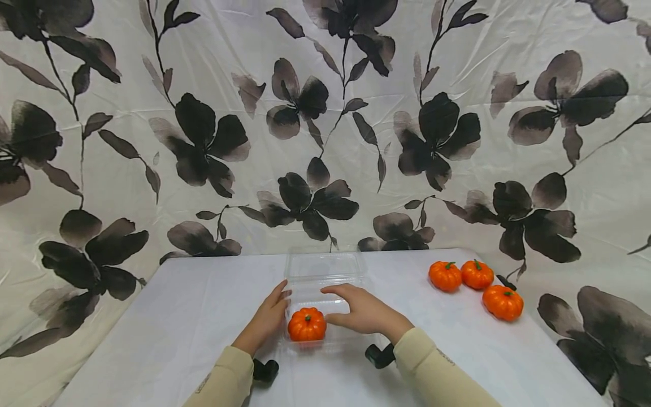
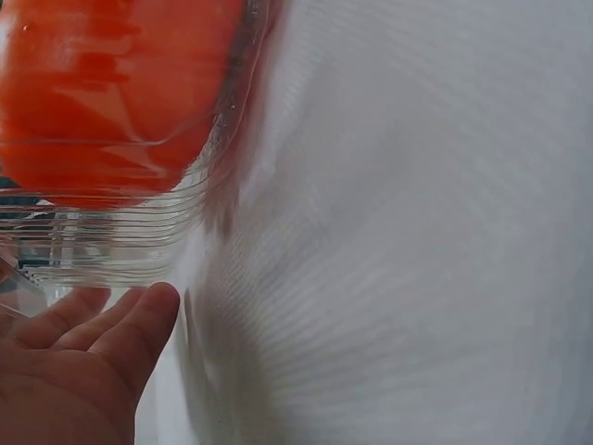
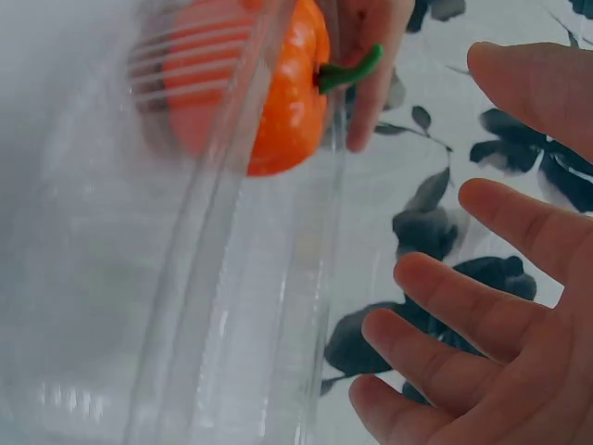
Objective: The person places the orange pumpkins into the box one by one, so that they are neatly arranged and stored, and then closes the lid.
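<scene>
A small orange pumpkin (image 1: 307,325) with a green stem sits at the near left end of a clear plastic clamshell box (image 1: 305,294). The box's transparent lid (image 1: 325,264) stands folded back on the far side. My left hand (image 1: 268,319) is at the box's left side, its extended fingertips right at the ribbed wall (image 2: 102,222) in the left wrist view. Over the right side of the box is my right hand (image 1: 363,311), fingers spread and nothing held; in the right wrist view, its fingers (image 3: 463,315) are apart from the box edge.
Three more orange pumpkins, one left (image 1: 445,276), one behind (image 1: 477,275) and one nearer (image 1: 503,302), are grouped at the right edge of the white-covered table (image 1: 203,316). A floral curtain (image 1: 213,85) hangs behind. Black wrist mounts (image 1: 380,356) jut below both sleeves.
</scene>
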`<move>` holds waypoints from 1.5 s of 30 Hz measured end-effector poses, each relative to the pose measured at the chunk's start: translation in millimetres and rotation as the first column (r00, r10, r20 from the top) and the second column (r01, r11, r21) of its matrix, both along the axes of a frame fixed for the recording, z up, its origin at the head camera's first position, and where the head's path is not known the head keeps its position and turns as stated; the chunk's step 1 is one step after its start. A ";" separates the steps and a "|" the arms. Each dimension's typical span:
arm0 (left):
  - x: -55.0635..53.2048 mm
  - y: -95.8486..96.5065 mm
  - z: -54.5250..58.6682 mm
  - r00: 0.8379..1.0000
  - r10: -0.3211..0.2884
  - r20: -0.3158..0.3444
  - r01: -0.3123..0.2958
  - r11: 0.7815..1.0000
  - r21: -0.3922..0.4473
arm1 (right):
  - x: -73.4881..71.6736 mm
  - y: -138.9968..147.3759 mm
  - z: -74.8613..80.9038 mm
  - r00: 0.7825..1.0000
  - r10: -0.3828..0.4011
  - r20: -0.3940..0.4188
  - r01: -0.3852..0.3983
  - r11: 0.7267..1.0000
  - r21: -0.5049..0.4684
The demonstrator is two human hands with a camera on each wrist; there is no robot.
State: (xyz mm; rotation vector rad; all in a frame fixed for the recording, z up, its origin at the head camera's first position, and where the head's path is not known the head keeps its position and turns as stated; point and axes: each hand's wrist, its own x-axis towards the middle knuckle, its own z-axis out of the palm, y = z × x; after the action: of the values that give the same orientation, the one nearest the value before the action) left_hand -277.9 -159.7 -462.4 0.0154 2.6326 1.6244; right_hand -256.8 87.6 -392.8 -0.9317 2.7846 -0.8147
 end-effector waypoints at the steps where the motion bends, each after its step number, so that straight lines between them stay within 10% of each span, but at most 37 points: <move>1: -0.2 -0.2 -0.1 1.000 0.000 0.001 0.000 1.000 0.002 | -0.4 2.0 0.1 1.000 -0.003 0.003 0.003 1.000 -0.001; 45: -2.8 -2.3 0.8 1.000 -0.021 -0.023 0.021 1.000 -0.017 | -18.1 123.6 4.8 0.951 -0.309 -0.025 0.309 0.951 -0.011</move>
State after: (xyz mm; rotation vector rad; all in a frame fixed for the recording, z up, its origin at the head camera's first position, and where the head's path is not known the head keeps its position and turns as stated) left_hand -280.7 -162.0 -461.6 0.0610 2.6534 1.6053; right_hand -274.9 211.2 -388.0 -0.5135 2.9965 -0.8532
